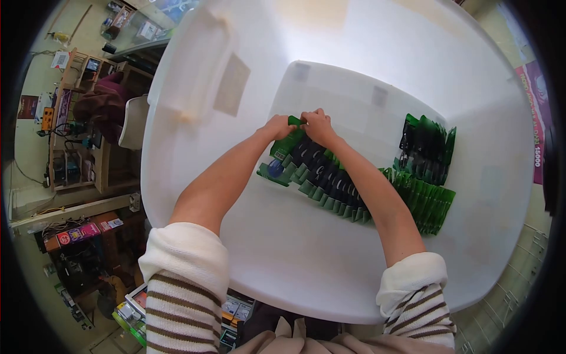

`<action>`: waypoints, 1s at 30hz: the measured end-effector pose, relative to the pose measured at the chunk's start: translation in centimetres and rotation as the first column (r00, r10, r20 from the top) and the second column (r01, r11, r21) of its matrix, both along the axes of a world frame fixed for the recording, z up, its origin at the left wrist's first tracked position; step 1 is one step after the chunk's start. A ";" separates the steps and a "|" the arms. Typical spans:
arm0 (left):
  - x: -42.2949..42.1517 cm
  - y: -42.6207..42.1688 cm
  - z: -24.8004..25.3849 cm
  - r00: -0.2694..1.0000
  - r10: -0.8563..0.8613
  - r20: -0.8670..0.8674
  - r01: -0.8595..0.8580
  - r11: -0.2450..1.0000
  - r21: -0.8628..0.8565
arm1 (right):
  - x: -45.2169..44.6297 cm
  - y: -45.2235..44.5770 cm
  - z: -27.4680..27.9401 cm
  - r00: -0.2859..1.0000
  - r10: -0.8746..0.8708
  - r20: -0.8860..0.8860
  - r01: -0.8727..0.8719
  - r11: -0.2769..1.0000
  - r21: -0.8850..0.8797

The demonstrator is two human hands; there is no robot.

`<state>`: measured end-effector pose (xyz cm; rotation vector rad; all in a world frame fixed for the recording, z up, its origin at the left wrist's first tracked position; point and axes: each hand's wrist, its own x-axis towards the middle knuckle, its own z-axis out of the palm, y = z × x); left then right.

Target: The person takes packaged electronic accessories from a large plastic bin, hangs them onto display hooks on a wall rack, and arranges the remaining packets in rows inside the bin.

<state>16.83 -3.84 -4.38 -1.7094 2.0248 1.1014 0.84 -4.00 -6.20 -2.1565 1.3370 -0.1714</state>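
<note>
Both hands are closed near the left end of a row of green packets. My left hand (pixel 279 127) pinches the upper left edge of a green packet (pixel 286 145) that has a small white label on it. The fingers of my right hand (pixel 317 126) close on the same packet's upper right corner. Below it lies another green packet with a round blue mark (pixel 275 169). A long overlapping row of dark and green packets (pixel 333 183) runs to the right, partly hidden behind my right forearm.
The packets lie on the floor of a deep white plastic tub (pixel 253 248), whose high walls surround my arms. A second stack of green packets (pixel 425 144) stands at the right. Outside, a person (pixel 100 103) sits by a white chair (pixel 134 123) and wooden shelving (pixel 68 118).
</note>
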 end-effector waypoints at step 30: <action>-22.1 23.0 46.2 0.044 0.082 -0.996 0.310 0.946 0.091 | -19.4 32.5 47.9 0.857 -0.439 0.269 0.492 0.543 -0.681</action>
